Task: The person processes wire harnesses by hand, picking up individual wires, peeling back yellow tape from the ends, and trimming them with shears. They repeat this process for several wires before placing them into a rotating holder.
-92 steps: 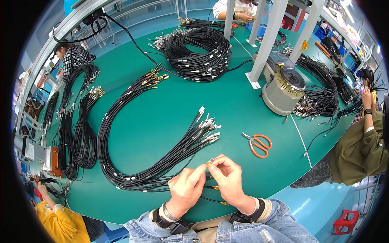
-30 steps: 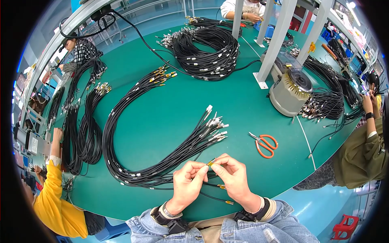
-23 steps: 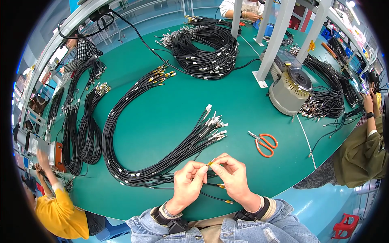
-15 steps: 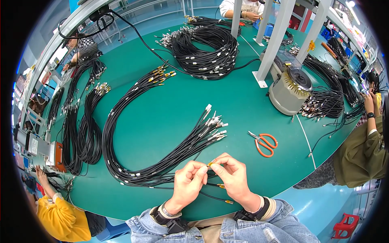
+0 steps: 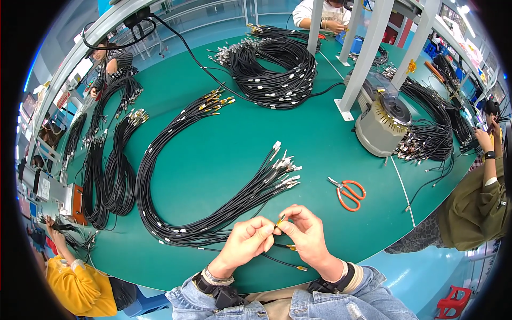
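Close together at the table's near edge, both my hands are closed in a pinch. My left hand (image 5: pixel 246 240) grips a thin black cable, mostly hidden by its fingers. Thumb and fingers of my right hand (image 5: pixel 304 234) pinch the small yellow cable end (image 5: pixel 278 223), whose dark tip pokes up between the hands. Past my left hand curves a U-shaped bundle of black cables (image 5: pixel 146 178). Its white-tagged ends (image 5: pixel 288 173) lie just beyond my hands, its yellow ends (image 5: pixel 214 102) farther back. Two loose yellow-tipped ends, one a cable tip (image 5: pixel 302 268), rest below my right hand.
Orange-handled scissors (image 5: pixel 349 194) lie to the right on the green table (image 5: pixel 314 144). Behind them stand a round grey machine (image 5: pixel 383 125) and metal posts (image 5: pixel 362 58). A large cable coil (image 5: pixel 272 69) sits at the back; more cable bundles (image 5: pixel 117 176) lie left. Several co-workers surround the table.
My left hand has shifted slightly down and left. The yellow cable end now shows more between my fingertips, its dark tip upward. The view has shifted a little.
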A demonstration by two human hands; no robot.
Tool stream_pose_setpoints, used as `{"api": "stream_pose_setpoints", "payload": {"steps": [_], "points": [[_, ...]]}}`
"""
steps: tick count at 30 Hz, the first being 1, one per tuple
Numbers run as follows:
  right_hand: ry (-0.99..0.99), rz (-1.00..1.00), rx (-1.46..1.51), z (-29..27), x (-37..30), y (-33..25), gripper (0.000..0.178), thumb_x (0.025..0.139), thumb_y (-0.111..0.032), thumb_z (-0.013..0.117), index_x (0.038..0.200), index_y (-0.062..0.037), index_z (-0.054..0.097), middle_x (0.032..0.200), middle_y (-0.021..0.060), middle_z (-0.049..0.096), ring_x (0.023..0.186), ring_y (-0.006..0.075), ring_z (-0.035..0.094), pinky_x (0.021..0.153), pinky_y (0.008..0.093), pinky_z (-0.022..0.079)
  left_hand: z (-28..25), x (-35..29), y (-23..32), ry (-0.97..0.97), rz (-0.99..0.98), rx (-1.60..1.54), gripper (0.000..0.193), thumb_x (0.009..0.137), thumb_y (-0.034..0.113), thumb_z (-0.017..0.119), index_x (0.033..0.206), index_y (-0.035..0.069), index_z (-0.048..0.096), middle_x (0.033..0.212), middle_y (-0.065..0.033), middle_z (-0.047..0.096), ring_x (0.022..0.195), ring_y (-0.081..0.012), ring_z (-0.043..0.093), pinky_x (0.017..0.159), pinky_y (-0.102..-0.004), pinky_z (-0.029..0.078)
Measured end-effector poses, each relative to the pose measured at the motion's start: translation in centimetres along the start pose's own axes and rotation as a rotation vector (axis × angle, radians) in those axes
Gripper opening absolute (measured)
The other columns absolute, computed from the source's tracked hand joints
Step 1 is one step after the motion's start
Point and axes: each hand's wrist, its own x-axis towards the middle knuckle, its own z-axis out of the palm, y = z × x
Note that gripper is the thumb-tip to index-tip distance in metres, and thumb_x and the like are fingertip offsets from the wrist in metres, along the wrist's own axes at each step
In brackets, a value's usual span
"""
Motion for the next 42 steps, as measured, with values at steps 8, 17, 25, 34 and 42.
{"api": "stream_pose_setpoints", "payload": {"steps": [8,17,25,34,42], "points": [[-0.155,-0.055,-0.124,-1.3,0.1,0.8,0.009,0.089,-0.005,0.060,0.093,0.0019,0.063,0.089,0.0064,0.059,0.083,0.0131,0.056,0.076,0.0265,0.046,-1.1,0.1,-0.1,-0.157,-0.111,-0.079,0.028,0.099,0.023,0.046,0.090,0.000,0.059,0.055,0.0015,0.050,0.042,-0.0020,0.034,0.040,-0.0188,0.026],[-0.061,-0.110,-0.267,-1.3,0.4,-0.7,0.015,0.089,-0.006,0.059,0.102,0.0002,0.065,0.090,0.0055,0.059,0.084,0.0115,0.054,0.075,0.0241,0.045,-0.3,0.2,-0.2,-0.075,-0.071,-0.030,0.025,0.098,0.021,0.046,0.090,0.000,0.059,0.056,0.0018,0.051,0.042,-0.0018,0.035,0.042,-0.0182,0.028],[-0.114,-0.129,-0.225,-1.5,0.5,-0.7,0.013,0.088,-0.007,0.061,0.096,0.0015,0.066,0.088,0.0054,0.056,0.085,0.0137,0.054,0.077,0.0258,0.045,1.4,0.2,0.0,0.064,0.048,0.113,0.011,0.094,0.009,0.054,0.092,0.000,0.059,0.063,0.0002,0.056,0.049,-0.0023,0.042,0.044,-0.0186,0.033],[-0.176,-0.107,-0.160,-1.8,0.4,-0.1,0.012,0.088,-0.007,0.061,0.096,0.0013,0.066,0.090,0.0066,0.056,0.084,0.0147,0.055,0.077,0.0275,0.047,1.0,-0.2,-0.8,0.103,0.065,0.143,0.007,0.090,0.006,0.059,0.092,0.000,0.061,0.069,-0.0027,0.061,0.055,-0.0038,0.050,0.048,-0.0184,0.039],[-0.168,0.001,-0.031,-2.1,0.6,-0.1,0.017,0.089,-0.007,0.059,0.103,0.0026,0.063,0.093,0.0061,0.055,0.089,0.0136,0.053,0.080,0.0267,0.045,0.4,-0.1,-0.2,0.053,-0.033,0.069,0.010,0.092,0.009,0.058,0.093,0.000,0.062,0.071,-0.0036,0.063,0.054,-0.0032,0.049,0.048,-0.0185,0.040]]}}
